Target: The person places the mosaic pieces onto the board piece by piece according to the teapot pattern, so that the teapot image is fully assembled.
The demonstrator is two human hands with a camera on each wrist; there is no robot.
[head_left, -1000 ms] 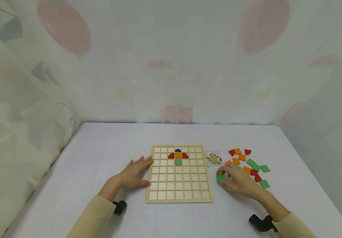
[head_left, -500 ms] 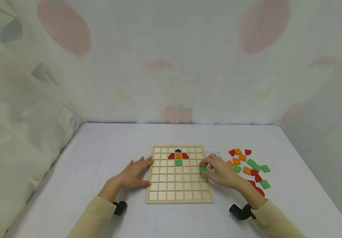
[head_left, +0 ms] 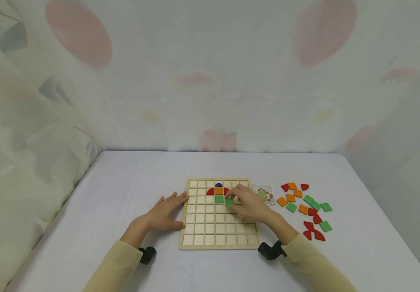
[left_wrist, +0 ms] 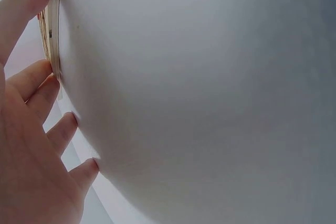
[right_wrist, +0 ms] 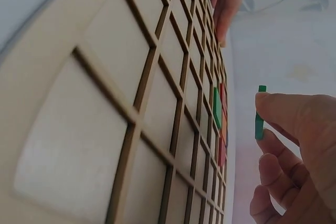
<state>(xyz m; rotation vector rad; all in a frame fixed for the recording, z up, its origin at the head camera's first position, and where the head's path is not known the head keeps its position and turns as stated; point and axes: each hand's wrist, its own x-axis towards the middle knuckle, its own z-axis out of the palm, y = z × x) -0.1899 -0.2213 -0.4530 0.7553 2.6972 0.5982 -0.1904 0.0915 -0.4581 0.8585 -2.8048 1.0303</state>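
Note:
A wooden grid board [head_left: 210, 219] lies on the table. In its upper rows sit a blue semicircle piece [head_left: 219, 185], an orange square tile [head_left: 219, 190], red quarter-round pieces [head_left: 210, 192] on either side of the orange, and a green square tile [head_left: 219, 199] below it. My right hand [head_left: 250, 205] pinches a second green square tile [right_wrist: 260, 113] between thumb and finger. The right wrist view shows that tile held above the board's surface. With fingers spread, my left hand [head_left: 164, 213] rests on the table, thumb and fingertips touching the board's left edge.
A pattern card [head_left: 264, 194] lies just right of the board. Beyond it are scattered loose green tiles [head_left: 326, 207], orange tiles [head_left: 303, 209] and red quarter-round pieces [head_left: 319, 235]. White cloth [head_left: 210, 101] hangs behind the table [head_left: 140, 170].
My right hand has carried the green tile left from beside the board to over its upper middle, uncovering the card and some red pieces. My left hand has stayed put.

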